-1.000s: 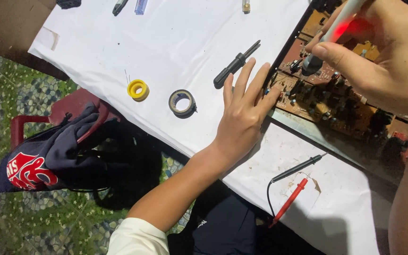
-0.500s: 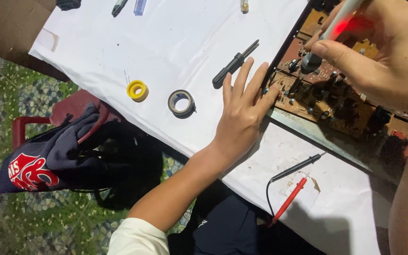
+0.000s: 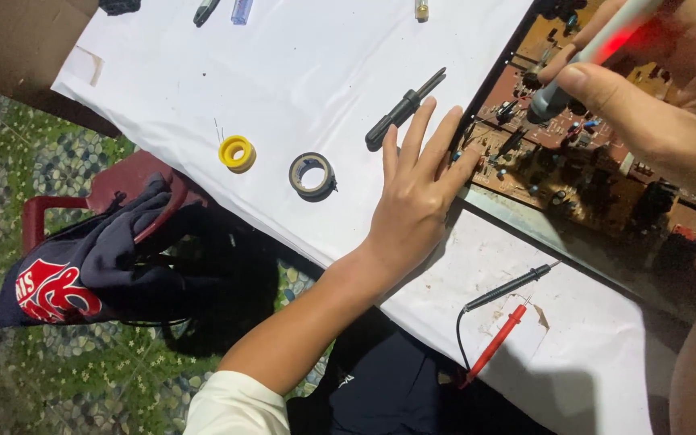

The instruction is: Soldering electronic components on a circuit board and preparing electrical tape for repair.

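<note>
Left hand [image 3: 412, 205]: I see it flat, fingers released, tips on the circuit board [image 3: 573, 161] edge.
Right hand [image 3: 654, 105]: fingers clenched on a pen-like tool [image 3: 582, 60], tip at the board.
Board: lies on the white surface [image 3: 283, 80]; I judge it stiff, light, fragile; hold by edges.

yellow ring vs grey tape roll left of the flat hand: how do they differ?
The yellow ring is bright yellow; the tape roll is dull grey-brown. The yellow ring looks smaller with a narrow hole; the tape roll is wider with a large open centre. The tape roll lies nearer the left hand, the yellow ring farther off. Both lie flat on the white sheet, untouched.
</note>
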